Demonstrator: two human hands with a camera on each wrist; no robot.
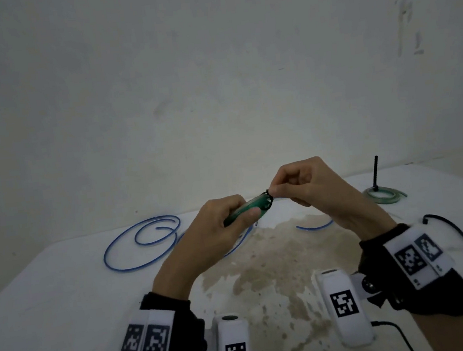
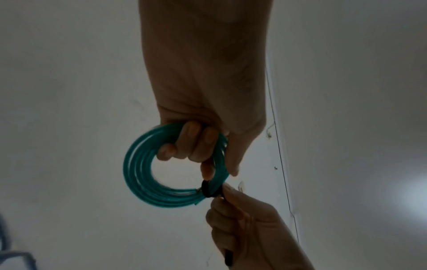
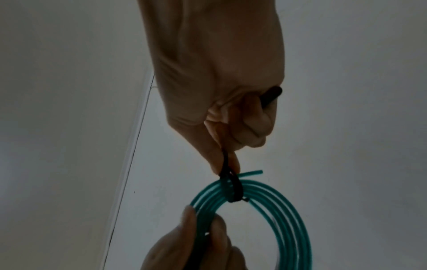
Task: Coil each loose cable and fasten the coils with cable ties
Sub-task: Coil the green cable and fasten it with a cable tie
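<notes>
Green cable coil (image 2: pixel 148 175) is hanging above the desk (image 1: pixel 66 304) — left hand (image 1: pixel 213 229) is curling round its strands, right hand (image 1: pixel 310 189) is pinching the black cable tie (image 3: pixel 233 190) looped round them. Blue cable (image 1: pixel 143 243) is lying loose on the desk.

The stained white table (image 1: pixel 66 309) holds a blue cable (image 1: pixel 135 252), a green coil (image 1: pixel 382 197) and black ties (image 1: pixel 462 232).
</notes>
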